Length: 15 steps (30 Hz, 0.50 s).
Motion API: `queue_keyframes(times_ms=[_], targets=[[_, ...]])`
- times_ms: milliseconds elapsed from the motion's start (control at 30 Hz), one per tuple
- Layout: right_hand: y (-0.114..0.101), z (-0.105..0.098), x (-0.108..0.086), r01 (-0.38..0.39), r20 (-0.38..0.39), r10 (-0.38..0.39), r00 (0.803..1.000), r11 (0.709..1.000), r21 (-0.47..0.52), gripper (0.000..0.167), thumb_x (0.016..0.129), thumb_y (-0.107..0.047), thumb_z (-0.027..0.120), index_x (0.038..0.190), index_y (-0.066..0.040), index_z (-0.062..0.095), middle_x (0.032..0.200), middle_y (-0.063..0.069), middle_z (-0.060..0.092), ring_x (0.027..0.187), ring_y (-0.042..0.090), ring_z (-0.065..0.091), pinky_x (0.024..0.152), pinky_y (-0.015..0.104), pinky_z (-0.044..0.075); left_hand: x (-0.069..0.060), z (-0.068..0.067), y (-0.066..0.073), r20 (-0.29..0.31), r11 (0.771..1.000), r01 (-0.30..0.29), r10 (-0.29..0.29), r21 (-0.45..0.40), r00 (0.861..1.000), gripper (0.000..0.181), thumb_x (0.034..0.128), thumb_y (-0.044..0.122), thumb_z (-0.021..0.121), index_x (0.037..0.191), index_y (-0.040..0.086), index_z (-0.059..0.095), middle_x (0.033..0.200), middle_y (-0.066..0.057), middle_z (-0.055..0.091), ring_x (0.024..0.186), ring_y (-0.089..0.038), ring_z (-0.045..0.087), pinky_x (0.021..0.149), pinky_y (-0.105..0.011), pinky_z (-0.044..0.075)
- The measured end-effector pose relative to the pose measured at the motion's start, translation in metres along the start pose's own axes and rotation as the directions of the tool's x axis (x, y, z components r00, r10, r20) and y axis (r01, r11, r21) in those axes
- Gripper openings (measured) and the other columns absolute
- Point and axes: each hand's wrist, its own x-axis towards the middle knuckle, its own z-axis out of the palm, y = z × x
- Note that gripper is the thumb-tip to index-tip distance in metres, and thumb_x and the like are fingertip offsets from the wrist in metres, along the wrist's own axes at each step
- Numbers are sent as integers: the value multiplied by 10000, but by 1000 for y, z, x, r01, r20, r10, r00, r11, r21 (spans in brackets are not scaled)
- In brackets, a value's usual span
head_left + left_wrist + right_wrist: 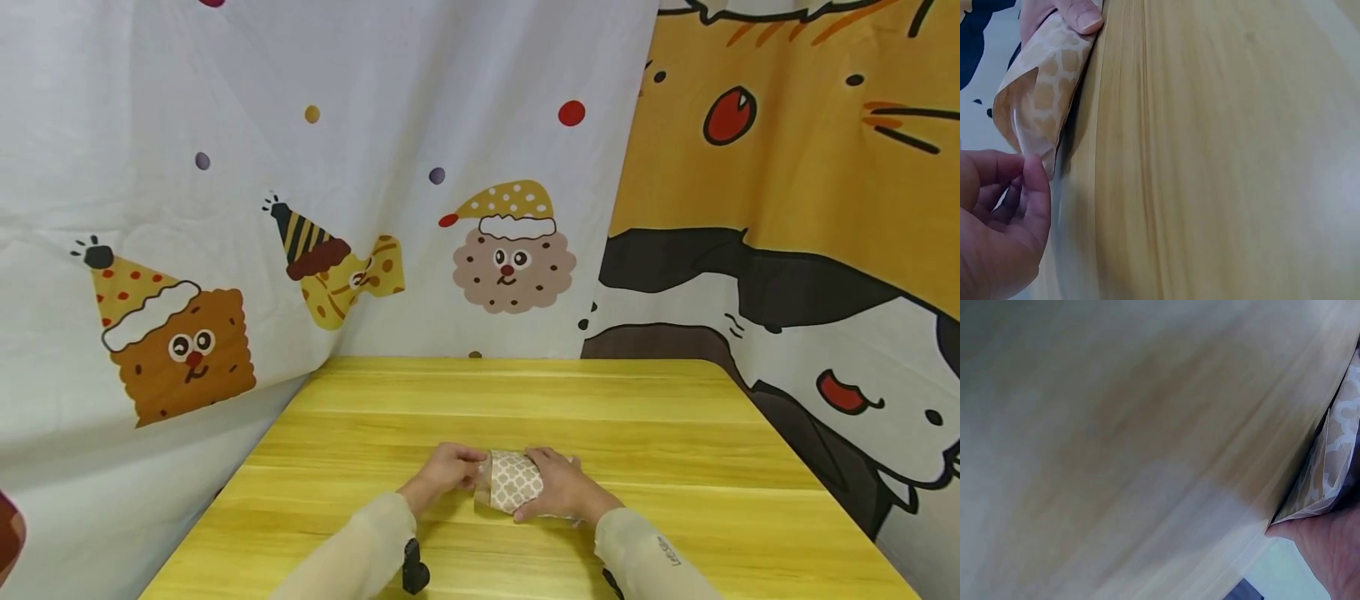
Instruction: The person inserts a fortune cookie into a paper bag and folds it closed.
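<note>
A packet (513,481) with a tan-and-white lattice pattern lies on the yellow wood-grain table (480,400), near the middle of its front half. My right hand (561,487) grips it from above around its right part, fingers on the far side and thumb on the near side. At its left end, thumb and fingertips of my left hand (447,468) pinch the edge. In the left wrist view that end gapes, with clear film (1030,134) showing at the mouth beside the pinching fingertips. What the packet contains is hidden.
Behind the table hangs a white cloth (390,100) printed with cartoon biscuits and dots. To the right hangs another cloth (795,183) with large cartoon animals. The table's far edge (517,359) meets the cloth.
</note>
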Motion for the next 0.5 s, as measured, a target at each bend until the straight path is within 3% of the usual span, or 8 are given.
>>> queue_keyframes(times_ms=[167, 267, 400, 500], targets=[[4, -1, 2, -5, 19, 5, 1000, 1000, 0, 1193, 640, -647, 844, 1532, -46, 329, 1518, 188, 367, 1386, 426, 340, 1096, 717, 102, 4, 10, 2, -77, 997, -60, 57, -42, 995, 225, 894, -135, 556, 1093, -143, 661, 914, -147, 676, 685, -159, 559, 607, -312, 507], [5, 1, 2, 0, 8, 0, 1000, 1000, -4, 1199, 630, -654, 846, 1527, -42, 337, 1509, 190, 379, 1378, 427, 353, 1095, 718, 111, 5, 9, 1, -110, 998, -47, 41, -48, 993, 178, 902, -132, 578, 1061, -142, 657, 915, -137, 675, 738, -152, 602, 670, -334, 555], [4, 2, 2, 6, -10, -6, 1000, 1000, -18, 1197, 620, -648, 855, 1518, -37, 351, 1496, 195, 397, 1362, 425, 376, 1092, 716, 131, 8, 4, 0, -132, 999, -16, 20, 32, 991, 190, 856, -184, 569, 994, -123, 685, 899, -130, 683, 769, -177, 629, 696, -348, 570], [2, 1, 1, 4, -10, -4, 1000, 1000, -28, 1190, 624, -640, 857, 1516, -34, 354, 1495, 199, 397, 1361, 425, 378, 1089, 718, 139, 12, 4, 1, -137, 996, -34, 45, 79, 990, 186, 849, -185, 583, 985, -115, 690, 888, -128, 687, 780, -206, 640, 687, -349, 568]])
